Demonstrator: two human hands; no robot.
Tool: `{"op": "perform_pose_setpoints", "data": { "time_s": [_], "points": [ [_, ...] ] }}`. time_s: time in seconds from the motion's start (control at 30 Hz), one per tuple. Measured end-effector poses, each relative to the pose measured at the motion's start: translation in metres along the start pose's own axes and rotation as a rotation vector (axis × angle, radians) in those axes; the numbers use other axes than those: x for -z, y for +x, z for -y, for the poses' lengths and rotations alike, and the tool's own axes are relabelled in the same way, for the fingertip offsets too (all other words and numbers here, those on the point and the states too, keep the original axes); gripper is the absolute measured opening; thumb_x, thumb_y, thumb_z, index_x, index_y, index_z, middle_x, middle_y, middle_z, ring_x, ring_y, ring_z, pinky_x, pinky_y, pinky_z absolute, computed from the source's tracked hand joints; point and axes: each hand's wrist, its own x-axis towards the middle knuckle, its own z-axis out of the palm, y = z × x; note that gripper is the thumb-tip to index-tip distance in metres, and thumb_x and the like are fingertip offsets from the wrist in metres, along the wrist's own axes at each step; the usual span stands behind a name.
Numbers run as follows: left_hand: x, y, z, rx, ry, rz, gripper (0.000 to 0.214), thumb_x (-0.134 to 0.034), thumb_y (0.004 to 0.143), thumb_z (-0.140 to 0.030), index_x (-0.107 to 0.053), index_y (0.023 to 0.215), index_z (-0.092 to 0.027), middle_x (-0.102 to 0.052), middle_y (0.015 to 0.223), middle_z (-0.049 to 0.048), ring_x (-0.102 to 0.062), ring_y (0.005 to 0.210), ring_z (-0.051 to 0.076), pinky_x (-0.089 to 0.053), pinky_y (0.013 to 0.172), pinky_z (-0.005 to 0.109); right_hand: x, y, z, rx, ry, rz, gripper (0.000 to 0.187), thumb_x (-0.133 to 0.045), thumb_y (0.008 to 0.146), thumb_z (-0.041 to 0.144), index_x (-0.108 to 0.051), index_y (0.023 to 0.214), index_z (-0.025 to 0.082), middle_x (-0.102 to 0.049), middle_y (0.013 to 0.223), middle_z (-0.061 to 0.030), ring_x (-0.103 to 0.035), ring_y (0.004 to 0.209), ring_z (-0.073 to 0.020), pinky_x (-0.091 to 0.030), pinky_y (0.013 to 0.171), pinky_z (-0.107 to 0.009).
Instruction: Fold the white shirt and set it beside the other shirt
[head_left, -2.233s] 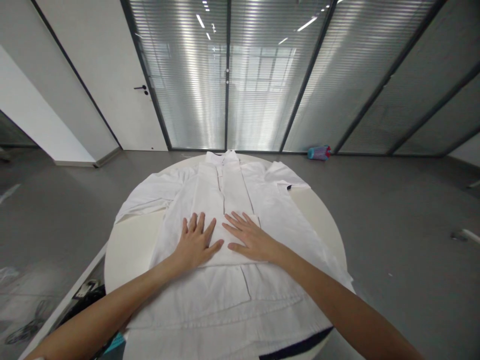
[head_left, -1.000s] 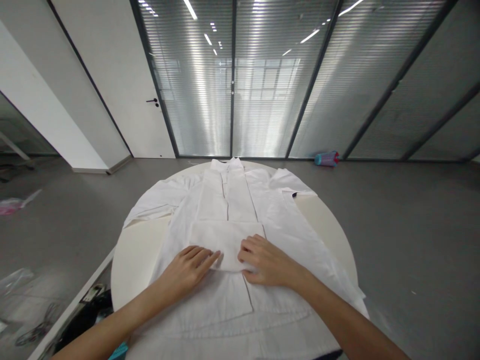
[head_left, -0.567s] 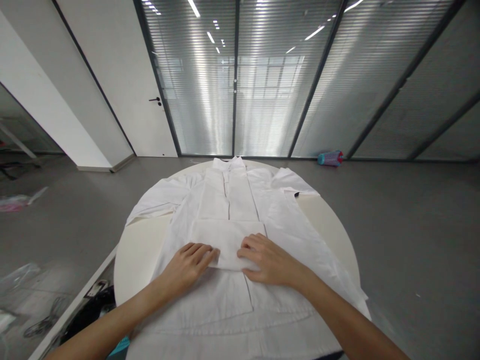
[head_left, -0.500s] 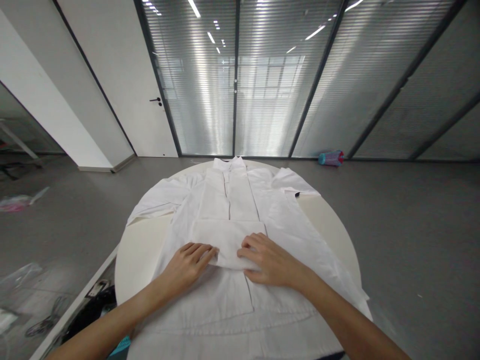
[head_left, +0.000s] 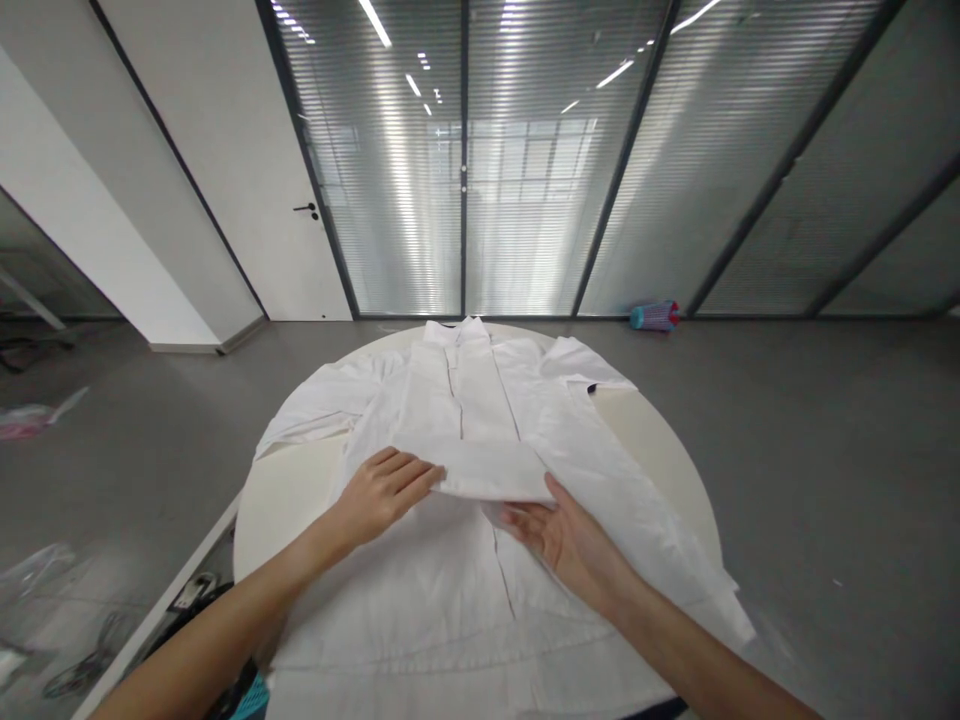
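One shirt (head_left: 450, 590) lies on one round table (head_left: 289, 495), collar at 12 o'clock. Two hands grasp its folded flap (head_left: 491, 468): left hand (head_left: 384, 492) at the flap's 9 o'clock, right hand (head_left: 574, 540) palm-up at 4 o'clock.

You have the white button-up shirt (head_left: 480, 395) spread flat on the round white table (head_left: 660, 440), with its collar at the far edge and its hem toward you. A folded white fabric panel (head_left: 491, 468) lies across the shirt's middle. Your left hand (head_left: 382, 492) sits at the panel's left end, and your right hand (head_left: 570, 540) is under its near right edge. Behind the table to the right, a teal-and-red bottle (head_left: 654, 315) lies on the floor at the foot of the slatted glass wall (head_left: 525, 150). A white door (head_left: 255, 180) stands at the far left.
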Motion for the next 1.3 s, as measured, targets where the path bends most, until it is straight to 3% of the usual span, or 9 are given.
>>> {"op": "perform_pose_setpoints", "data": {
  "time_s": [0.17,0.3,0.47,0.57,0.77,0.87,1.07,1.17,1.3],
  "points": [
    [0.001,-0.046,0.005,0.002,-0.078,0.168,0.042,-0.043,0.095,-0.003,-0.054,0.134,-0.015,-0.067,0.117,0.0132,-0.061,0.113,0.023,-0.052,0.094,0.039,-0.002,0.010,-0.004,0.087,-0.001,-0.099,0.032,-0.072,0.082,0.021,-0.061,0.111,0.016,-0.070,0.114,-0.0099,-0.071,0.090,-0.0194,-0.062,0.079,-0.031],
    [0.005,-0.061,0.013,0.105,-0.118,0.078,0.050,-0.037,0.088,0.002,-0.058,0.128,-0.017,-0.069,0.104,0.0101,-0.064,0.101,0.021,-0.055,0.087,0.038,-0.007,0.007,-0.002,0.136,-0.120,-0.084,0.033,-0.074,0.077,0.022,-0.063,0.107,0.016,-0.069,0.113,-0.0099,-0.068,0.090,-0.0194,-0.062,0.074,-0.030],
    [0.043,-0.022,-0.010,-0.014,-0.206,-0.101,0.050,-0.042,0.093,-0.006,-0.046,0.141,-0.021,-0.070,0.092,0.0055,-0.066,0.085,0.018,-0.053,0.081,0.037,-0.008,-0.026,0.037,0.370,-0.297,-0.200,0.030,-0.076,0.071,0.029,-0.067,0.097,0.016,-0.070,0.087,-0.0055,-0.063,0.067,-0.0171,-0.051,0.046,-0.022],
    [0.060,0.008,-0.053,-0.119,-0.331,-0.012,0.042,-0.047,0.098,-0.018,-0.045,0.140,-0.015,-0.071,0.089,0.0068,-0.067,0.082,0.019,-0.050,0.074,0.036,0.015,-0.054,0.057,0.419,-0.341,-0.305,0.031,-0.077,0.069,0.032,-0.068,0.094,0.017,-0.071,0.080,-0.0060,-0.065,0.067,-0.0208,-0.054,0.051,-0.026],
    [0.019,0.039,-0.113,-0.294,-0.469,0.267,0.033,-0.052,0.099,-0.030,-0.057,0.127,-0.015,-0.070,0.086,0.0050,-0.061,0.067,0.018,-0.044,0.063,0.035,0.087,-0.063,0.050,0.349,-0.386,-0.500,0.048,-0.080,0.066,0.033,-0.067,0.110,0.020,-0.075,0.105,-0.0102,-0.071,0.093,-0.0283,-0.061,0.075,-0.033],
    [-0.008,0.045,-0.076,-0.125,-0.617,0.290,0.037,-0.054,0.097,-0.044,-0.061,0.124,-0.020,-0.071,0.104,0.0066,-0.066,0.088,0.019,-0.048,0.079,0.032,0.102,-0.061,0.039,0.308,-0.373,-0.547,0.055,-0.080,0.064,0.035,-0.063,0.115,0.021,-0.074,0.109,-0.0106,-0.071,0.094,-0.0295,-0.062,0.075,-0.036],
    [-0.045,0.026,0.093,0.961,-0.279,0.307,0.042,-0.058,0.090,-0.041,-0.066,0.120,-0.013,-0.066,0.119,0.0161,-0.060,0.112,0.029,-0.043,0.098,0.039,0.100,-0.075,0.032,0.305,-0.565,-0.686,0.087,-0.080,0.060,0.045,-0.044,0.137,0.028,-0.069,0.085,-0.0030,-0.068,0.072,-0.0254,-0.062,0.058,-0.037],
    [-0.058,0.012,0.144,1.044,-0.358,0.437,0.044,-0.059,0.084,-0.050,-0.073,0.099,-0.011,-0.073,0.094,0.0133,-0.066,0.091,0.028,-0.048,0.080,0.032,0.105,-0.073,0.029,0.302,-0.679,-0.704,0.090,-0.079,0.060,0.047,-0.041,0.139,0.026,-0.060,0.071,0.0016,-0.062,0.060,-0.0229,-0.060,0.052,-0.038],
    [-0.068,0.010,0.162,1.003,-0.472,0.507,0.045,-0.062,0.074,-0.057,-0.074,0.083,-0.014,-0.073,0.080,0.0072,-0.064,0.082,0.024,-0.045,0.069,0.026,0.118,-0.067,0.023,0.347,-0.761,-0.701,0.086,-0.080,0.060,0.048,-0.045,0.137,0.027,-0.059,0.074,0.0008,-0.060,0.059,-0.0219,-0.058,0.049,-0.036]
  ]
}}
